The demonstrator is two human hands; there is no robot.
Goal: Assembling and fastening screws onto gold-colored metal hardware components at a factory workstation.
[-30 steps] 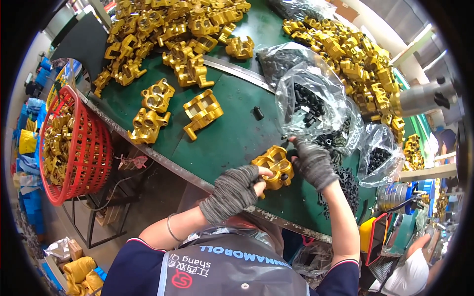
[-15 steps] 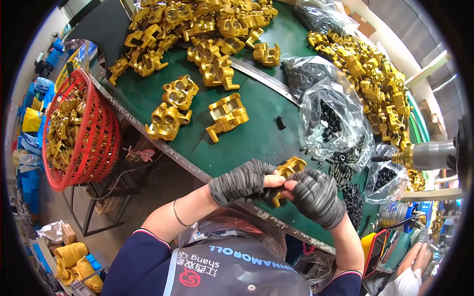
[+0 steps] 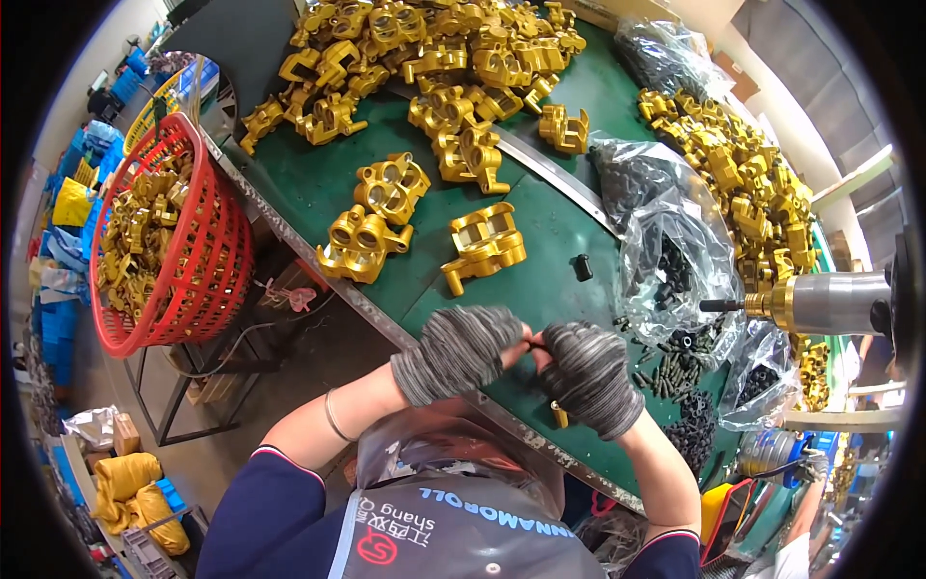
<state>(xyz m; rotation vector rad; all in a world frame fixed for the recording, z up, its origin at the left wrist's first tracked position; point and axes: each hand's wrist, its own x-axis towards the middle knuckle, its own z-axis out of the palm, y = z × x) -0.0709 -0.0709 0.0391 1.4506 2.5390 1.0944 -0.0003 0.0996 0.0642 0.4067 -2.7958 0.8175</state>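
My left hand (image 3: 461, 350) and my right hand (image 3: 590, 378), both in grey knit gloves, are pressed together at the near edge of the green table (image 3: 289, 183). They close around a gold metal casting (image 3: 558, 416). Only a small corner of it shows under the right glove. A thin dark piece (image 3: 533, 344) sits between the fingertips of both hands. Just beyond the hands, one gold casting (image 3: 482, 247) lies alone, with a pair of castings (image 3: 363, 242) to its left.
Large heaps of gold castings (image 3: 434, 48) (image 3: 743, 183) cover the back and right of the table. Clear bags of small black parts (image 3: 675, 251) and loose dark screws (image 3: 675, 367) lie right of my hands. A metal power driver (image 3: 830, 301) points in from the right. A red basket (image 3: 217, 280) of castings stands left.
My hands have drawn the gold casting toward me, to the table's near edge. The gloves now cover it almost fully; earlier it showed plainly between them.
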